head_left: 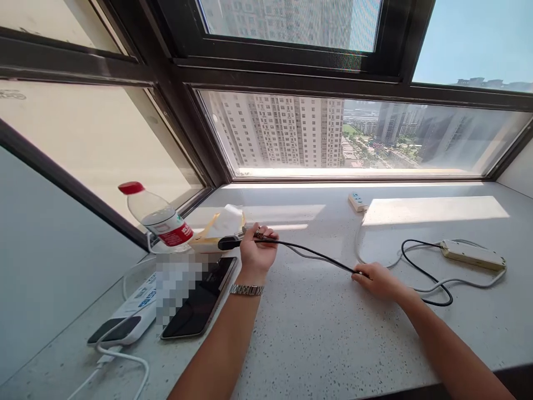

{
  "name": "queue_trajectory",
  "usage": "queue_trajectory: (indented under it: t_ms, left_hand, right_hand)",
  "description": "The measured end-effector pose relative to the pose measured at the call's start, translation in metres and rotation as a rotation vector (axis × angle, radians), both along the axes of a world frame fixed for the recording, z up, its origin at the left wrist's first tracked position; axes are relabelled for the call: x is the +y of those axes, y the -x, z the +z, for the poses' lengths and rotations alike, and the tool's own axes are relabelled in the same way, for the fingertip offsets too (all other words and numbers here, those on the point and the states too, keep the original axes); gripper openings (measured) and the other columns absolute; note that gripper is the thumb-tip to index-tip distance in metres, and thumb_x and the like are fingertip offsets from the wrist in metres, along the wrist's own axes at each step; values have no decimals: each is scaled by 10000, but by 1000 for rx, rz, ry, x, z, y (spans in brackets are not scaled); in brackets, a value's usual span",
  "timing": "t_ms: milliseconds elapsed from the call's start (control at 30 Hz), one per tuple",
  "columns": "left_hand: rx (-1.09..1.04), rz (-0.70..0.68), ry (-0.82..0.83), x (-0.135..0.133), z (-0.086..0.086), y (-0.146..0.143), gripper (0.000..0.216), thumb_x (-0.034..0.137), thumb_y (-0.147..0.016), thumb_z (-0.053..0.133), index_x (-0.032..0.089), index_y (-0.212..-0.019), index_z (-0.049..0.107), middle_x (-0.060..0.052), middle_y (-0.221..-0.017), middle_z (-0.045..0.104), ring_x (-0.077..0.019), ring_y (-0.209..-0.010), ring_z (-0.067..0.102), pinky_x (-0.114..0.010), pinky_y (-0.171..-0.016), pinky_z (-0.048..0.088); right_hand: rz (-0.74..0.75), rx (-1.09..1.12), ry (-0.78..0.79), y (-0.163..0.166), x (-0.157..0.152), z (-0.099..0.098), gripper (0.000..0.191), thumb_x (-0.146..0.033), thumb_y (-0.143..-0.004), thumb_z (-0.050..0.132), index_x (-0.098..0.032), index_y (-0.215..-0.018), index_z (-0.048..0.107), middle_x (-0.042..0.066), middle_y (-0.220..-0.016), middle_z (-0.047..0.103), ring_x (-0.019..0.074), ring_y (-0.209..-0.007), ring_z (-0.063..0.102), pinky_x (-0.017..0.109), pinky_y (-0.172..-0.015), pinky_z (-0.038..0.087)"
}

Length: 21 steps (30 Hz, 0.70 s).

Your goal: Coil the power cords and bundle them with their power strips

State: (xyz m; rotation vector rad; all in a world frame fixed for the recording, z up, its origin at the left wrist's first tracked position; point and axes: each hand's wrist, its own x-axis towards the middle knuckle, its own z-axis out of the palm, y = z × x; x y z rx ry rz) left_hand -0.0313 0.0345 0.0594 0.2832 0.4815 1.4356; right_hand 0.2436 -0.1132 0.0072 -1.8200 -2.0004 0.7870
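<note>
A black cable point(314, 251) is stretched between my two hands above the pale speckled sill. My left hand point(259, 253), with a metal watch on the wrist, is closed around it palm up. A thick black end piece point(229, 243) sticks out to the left of that hand; its exact kind is unclear. My right hand point(378, 282) pinches the cable farther right. A thinner grey cable point(302, 254) runs just under the black one. Beyond my right hand, black and grey cable loops lead to a white power strip point(472, 255).
Left of my left arm lie a dark-screened phone point(197, 303) and a white power bank point(125, 325) with a white cable. Behind them stand a red-capped bottle point(160, 219) and a crumpled yellow-white packet point(222, 225). A small white socket block point(357, 201) sits near the window.
</note>
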Motion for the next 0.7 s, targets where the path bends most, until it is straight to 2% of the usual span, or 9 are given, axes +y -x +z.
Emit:
queue_trajectory:
  t_ms: [67, 133, 233, 367, 467, 600, 700]
  left_hand:
    - [-8, 26, 41, 2, -2, 2, 289, 111, -844, 573, 173, -631, 388, 68, -540, 407, -47, -446, 422, -177, -486, 400]
    - [-15, 42, 52, 4, -4, 5, 294, 95, -853, 547, 173, -627, 376, 71, -530, 393, -46, -436, 411, -175, -477, 390]
    - [-12, 31, 26, 5, -7, 9, 298, 98, -833, 579, 174, -630, 373, 74, -537, 393, -44, -438, 410, -178, -477, 388]
    - [-5, 3, -9, 5, -12, 5, 287, 121, -787, 630, 175, -643, 388, 73, -558, 402, -41, -451, 402, -180, -481, 386]
    - [-7, 3, -69, 4, -15, 1, 324, 156, -704, 712, 181, -652, 394, 73, -576, 409, -43, -470, 409, -185, -494, 396]
    - [11, 4, -138, 2, -16, -1, 339, 187, -571, 785, 178, -694, 469, 63, -614, 452, -58, -511, 432, -205, -518, 422]
    - [32, 21, -162, 1, -16, -1, 354, 214, -538, 804, 176, -780, 548, 54, -645, 482, -72, -545, 461, -218, -536, 432]
  right_hand:
    - [-79, -134, -36, -14, -5, 1, 199, -365, -897, 515, -215, -907, 646, 20, -724, 642, 165, -644, 535, 257, -586, 289]
    - [-147, -243, -74, -31, -11, 0, 186, -372, -879, 539, -216, -858, 639, 21, -682, 634, 170, -613, 535, 262, -568, 276]
    - [-249, -336, -155, -61, -20, -5, 318, -483, -871, 526, -211, -728, 608, 33, -634, 613, 178, -580, 527, 269, -543, 273]
    - [-369, -327, -213, -92, -29, -14, 484, -693, -791, 526, -223, -713, 612, 33, -629, 622, 197, -587, 558, 268, -539, 313]
    - [-425, -308, -216, -105, -33, -17, 529, -764, -710, 570, -238, -730, 627, 8, -563, 584, 198, -556, 556, 262, -511, 316]
    - [-413, -274, -272, -111, -35, -20, 573, -803, -692, 556, -232, -660, 588, -2, -523, 545, 177, -511, 520, 260, -491, 309]
    - [-380, -217, -287, -112, -35, -20, 613, -813, -728, 502, -219, -582, 532, 8, -526, 545, 164, -511, 497, 258, -494, 316]
